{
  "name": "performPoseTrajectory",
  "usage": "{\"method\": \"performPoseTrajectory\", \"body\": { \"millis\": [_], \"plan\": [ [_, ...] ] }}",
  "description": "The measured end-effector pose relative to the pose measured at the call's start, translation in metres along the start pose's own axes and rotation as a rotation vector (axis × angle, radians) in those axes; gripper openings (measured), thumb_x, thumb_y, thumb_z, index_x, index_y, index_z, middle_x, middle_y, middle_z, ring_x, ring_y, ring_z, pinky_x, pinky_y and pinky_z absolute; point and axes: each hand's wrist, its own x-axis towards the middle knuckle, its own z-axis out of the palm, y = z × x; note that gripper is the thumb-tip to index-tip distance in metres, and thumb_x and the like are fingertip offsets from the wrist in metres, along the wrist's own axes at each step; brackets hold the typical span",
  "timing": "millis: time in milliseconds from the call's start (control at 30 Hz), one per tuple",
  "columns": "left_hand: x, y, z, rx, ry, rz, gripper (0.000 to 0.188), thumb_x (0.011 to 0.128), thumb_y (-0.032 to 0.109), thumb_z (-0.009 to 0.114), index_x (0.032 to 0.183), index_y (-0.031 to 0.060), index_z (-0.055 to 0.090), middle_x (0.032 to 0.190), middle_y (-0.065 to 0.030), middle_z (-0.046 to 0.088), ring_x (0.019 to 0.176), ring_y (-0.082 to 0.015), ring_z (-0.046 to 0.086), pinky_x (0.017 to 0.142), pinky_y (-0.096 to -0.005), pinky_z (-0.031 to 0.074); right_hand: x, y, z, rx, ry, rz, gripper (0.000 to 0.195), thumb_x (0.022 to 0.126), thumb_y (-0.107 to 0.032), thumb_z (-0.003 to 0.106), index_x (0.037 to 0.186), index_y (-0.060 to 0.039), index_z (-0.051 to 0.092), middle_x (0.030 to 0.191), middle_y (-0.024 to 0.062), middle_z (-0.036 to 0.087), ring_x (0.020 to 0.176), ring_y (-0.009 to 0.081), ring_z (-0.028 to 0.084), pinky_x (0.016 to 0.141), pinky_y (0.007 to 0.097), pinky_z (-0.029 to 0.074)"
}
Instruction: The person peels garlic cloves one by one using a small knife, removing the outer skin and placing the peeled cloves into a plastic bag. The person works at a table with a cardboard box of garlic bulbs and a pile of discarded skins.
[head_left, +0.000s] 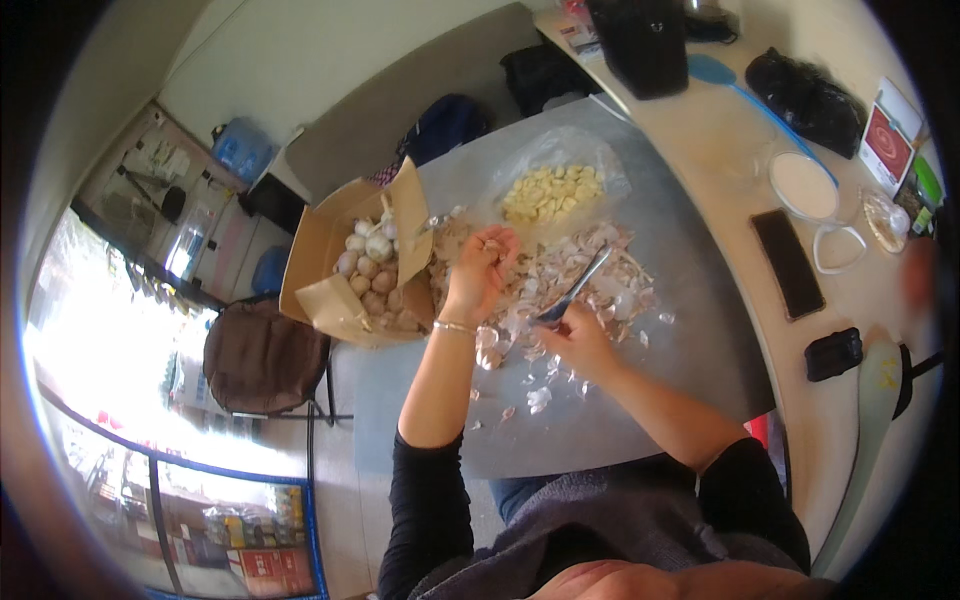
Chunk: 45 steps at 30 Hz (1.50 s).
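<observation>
My left hand (484, 271) is turned palm up over a heap of garlic skins (551, 274), its fingers curled around small pieces that look like garlic. To its right, my right hand (577, 339) grips a slim, knife-like metal tool (586, 279); one end is shiny and points up and away. Which end is the blade, I cannot tell. Beyond the skins, a clear plastic bag (600, 146) holds many peeled garlic cloves (551, 193). An open cardboard box (319, 247) with whole garlic bulbs (371, 262) stands left of my left hand. An unpeeled piece of garlic (489, 356) lies below my left wrist.
The grey table (420, 409) has loose skin flakes scattered near me. A curved pale counter (720, 165) along the right carries a smartphone (787, 262), a black case (832, 354) and a blue fly swatter (780, 116). A brown chair (262, 356) stands at the left.
</observation>
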Motion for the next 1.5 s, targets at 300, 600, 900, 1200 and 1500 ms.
{"method": "performPoseTrajectory", "body": {
  "millis": [300, 600, 900, 1200, 1500],
  "plan": [
    [-0.096, -0.038, -0.022, -0.103, -0.096, -0.027, 0.034, 0.090, 0.003, 0.046, 0.123, -0.0028, 0.042, 0.123, -0.0142, 0.049, 0.117, -0.0204, 0.047, 0.089, -0.0254, 0.046, -0.002, 0.016, 0.005, 0.196, -0.045, 0.041, 0.009, 0.081, -0.007, 0.063, 0.089, -0.0023, 0.061, 0.070, -0.0055, 0.053, 0.057, 0.0002, 0.043, 0.048, 0.0171, 0.034],
    [-0.100, -0.058, -0.025, 0.196, -0.025, 0.021, 0.020, 0.092, 0.002, 0.043, 0.111, -0.0010, 0.049, 0.101, -0.0084, 0.058, 0.091, -0.0123, 0.057, 0.076, -0.0231, 0.051, -0.005, -0.003, 0.001, 0.060, -0.078, 0.094, 0.014, 0.083, -0.006, 0.062, 0.096, -0.0025, 0.062, 0.077, -0.0036, 0.058, 0.062, 0.0002, 0.048, 0.054, 0.0155, 0.039],
    [-0.110, -0.063, -0.010, -0.467, 0.126, -0.101, 0.020, 0.095, 0.009, 0.035, 0.107, 0.0011, 0.049, 0.107, -0.0110, 0.053, 0.099, -0.0167, 0.054, 0.085, -0.0288, 0.049, -0.007, -0.002, 0.009, 0.100, -0.041, 0.054, 0.017, 0.083, -0.006, 0.062, 0.099, -0.0009, 0.061, 0.096, 0.0036, 0.062, 0.083, 0.0073, 0.057, 0.070, 0.0225, 0.047],
    [-0.108, -0.051, -0.001, -0.338, 0.053, -0.068, 0.030, 0.092, 0.001, 0.036, 0.121, -0.0038, 0.042, 0.119, -0.0122, 0.047, 0.106, -0.0192, 0.052, 0.094, -0.0295, 0.044, -0.004, -0.003, 0.005, -0.062, -0.064, 0.021, 0.018, 0.082, -0.008, 0.063, 0.099, -0.0017, 0.061, 0.091, 0.0030, 0.063, 0.079, 0.0078, 0.056, 0.069, 0.0234, 0.046],
    [-0.107, -0.069, -0.020, 0.389, 0.039, 0.151, 0.032, 0.087, -0.005, 0.047, 0.119, -0.0034, 0.050, 0.107, -0.0088, 0.056, 0.087, -0.0115, 0.056, 0.077, -0.0236, 0.047, -0.003, 0.009, -0.002, 0.121, -0.051, 0.177, 0.014, 0.084, -0.009, 0.061, 0.095, 0.0004, 0.059, 0.085, 0.0046, 0.062, 0.073, 0.0083, 0.058, 0.062, 0.0216, 0.047]
  ]
}}
